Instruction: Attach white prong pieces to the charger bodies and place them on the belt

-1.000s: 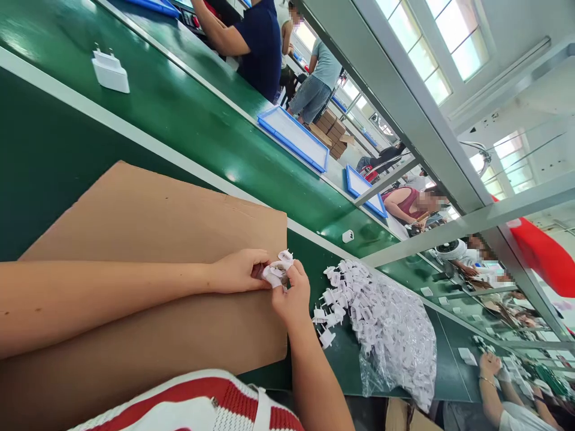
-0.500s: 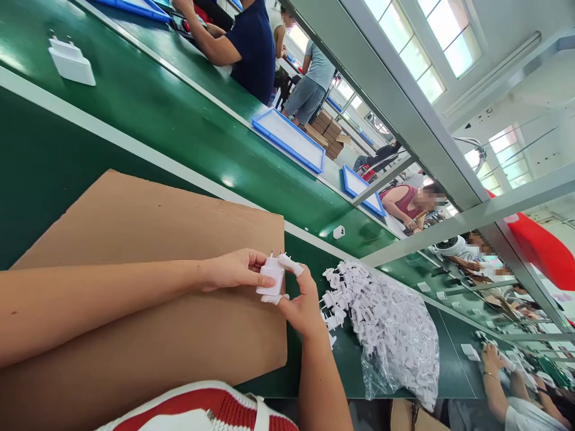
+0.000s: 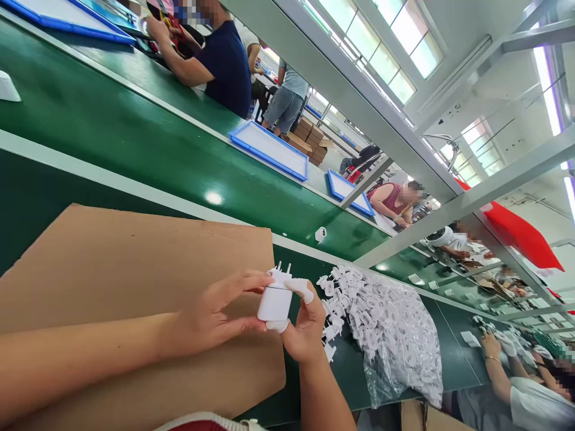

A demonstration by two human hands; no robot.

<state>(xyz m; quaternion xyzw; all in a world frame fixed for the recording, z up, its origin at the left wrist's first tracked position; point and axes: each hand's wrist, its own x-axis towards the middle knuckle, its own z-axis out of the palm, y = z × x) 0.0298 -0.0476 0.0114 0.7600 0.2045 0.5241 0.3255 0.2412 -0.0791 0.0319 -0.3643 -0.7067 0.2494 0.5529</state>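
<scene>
A white two-pin plug charger (image 3: 275, 304) is held above the cardboard sheet, pins pointing up, with a thin dark seam line below its plug end. My left hand (image 3: 220, 308) grips its left side, fingers at the top edge and thumb at the lower corner. On the other side my right hand (image 3: 303, 323), with white covers on thumb and index finger, pinches the charger too. Beside my right hand lies a heap of white plug parts (image 3: 359, 305), partly inside a clear plastic bag (image 3: 404, 359).
The brown cardboard sheet (image 3: 135, 257) lies on the green bench. Beyond a pale rail runs a green belt with a white charger (image 3: 320, 234) on it. Blue-rimmed trays (image 3: 269, 151) stand past that. A metal beam crosses overhead; co-workers sit opposite and at right.
The charger now faces me more squarely and sits slightly lower. My left thumb has moved off its face to the lower corner. The view has shifted, and belt items appear farther left.
</scene>
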